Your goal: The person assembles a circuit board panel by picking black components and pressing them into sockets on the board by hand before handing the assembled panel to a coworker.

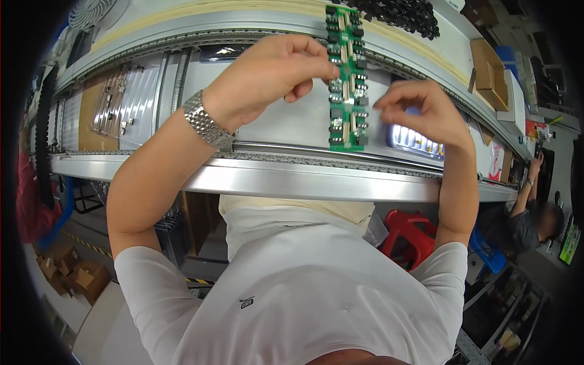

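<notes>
A long green circuit board panel (348, 91), with white connectors and black parts, lies lengthwise away from me across the rails of the bench. My left hand (277, 73), with a metal watch on the wrist, is at the panel's left edge. Its thumb and index finger come together there; whether they pinch a small part or the board edge is too small to tell. To the right of the panel hovers my right hand (423, 109), fingers curved and thumb near the index finger, apart from the board. Under it is a blue-rimmed tray (417, 143) of small parts, partly hidden.
A heap of black parts (404, 18) lies beyond the far rail. Clear plastic trays (125, 100) are at left, a cardboard box (488, 74) at right. The metal front rail (316, 182) runs before me. Another person (523, 225) works at far right.
</notes>
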{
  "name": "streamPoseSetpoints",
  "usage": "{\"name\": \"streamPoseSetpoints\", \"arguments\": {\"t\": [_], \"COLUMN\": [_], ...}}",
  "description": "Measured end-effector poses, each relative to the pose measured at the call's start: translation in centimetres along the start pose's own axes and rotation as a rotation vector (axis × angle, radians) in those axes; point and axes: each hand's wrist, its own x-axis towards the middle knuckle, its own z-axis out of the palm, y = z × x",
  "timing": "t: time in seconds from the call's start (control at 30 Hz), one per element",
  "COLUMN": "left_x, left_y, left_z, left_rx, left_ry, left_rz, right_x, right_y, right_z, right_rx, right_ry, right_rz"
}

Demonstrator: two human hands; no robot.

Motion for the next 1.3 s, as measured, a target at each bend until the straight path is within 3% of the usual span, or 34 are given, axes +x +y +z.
{"name": "streamPoseSetpoints", "arguments": {"t": [0.03, 0.23, 0.37, 0.4, 0.53, 0.73, 0.87, 1.07, 1.2, 1.3], "left_x": [-0.1, 0.0, 0.3, 0.3, 0.1, 0.2, 0.2, 0.5, 0.5, 0.5], "left_y": [0.3, 0.6, 0.1, 0.2, 0.9, 0.8, 0.6, -0.3, 0.1, 0.4], "left_z": [-0.2, -1.1, -1.1, -1.0, -0.3, -0.3, -0.2, -1.0, -1.3, -1.0], "left_rx": [-0.001, -0.060, -0.106, -0.108, -0.107, -0.105, -0.092, -0.112, -0.180, -0.188], "left_ry": [0.030, 0.113, 0.177, 0.173, 0.168, 0.127, 0.130, 0.130, 0.177, 0.199], "left_rz": [0.027, 0.148, 0.188, 0.188, 0.137, 0.124, 0.121, 0.183, 0.203, 0.220], "right_x": [0.0, -0.1, -0.2, -0.2, -0.2, -0.7, -0.8, -0.2, 0.1, 0.3], "right_y": [0.0, -0.5, -1.2, -1.4, -2.3, -1.6, -1.5, -1.7, -0.1, -1.0], "right_z": [0.1, 3.3, 3.7, 3.8, 3.6, 3.6, 3.4, 3.2, 2.7, 4.1], "right_rx": [0.060, 0.496, 0.232, 0.230, -0.405, -0.741, -0.722, -0.187, 0.366, 0.465], "right_ry": [-0.111, -0.130, 0.272, 0.275, 0.514, 0.350, 0.333, 0.530, 0.113, 0.136], "right_rz": [0.060, 0.070, -0.055, -0.052, -0.632, -0.669, -0.684, -0.488, 0.023, 0.062]}}
